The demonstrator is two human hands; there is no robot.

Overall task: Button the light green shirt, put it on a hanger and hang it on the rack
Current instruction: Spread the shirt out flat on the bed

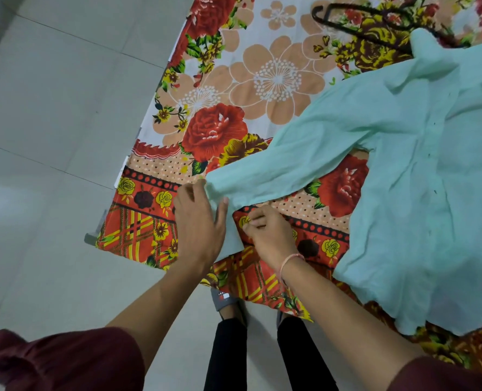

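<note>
The light green shirt point(420, 170) lies spread on a flower-printed bed sheet point(262, 80), front up, with its placket and small dark buttons running down the middle. One sleeve stretches toward me, and its cuff point(228, 221) lies between my hands. My left hand point(199, 224) rests flat on the cuff with its fingers spread. Beside it, my right hand point(268, 232) has its fingers curled and pinches the cuff's edge. A dark hanger point(375, 21) lies on the sheet past the collar, partly under the shirt.
The bed's near edge runs just in front of my feet point(225, 303). Pale floor tiles point(51, 136) fill the left side. No rack is in view.
</note>
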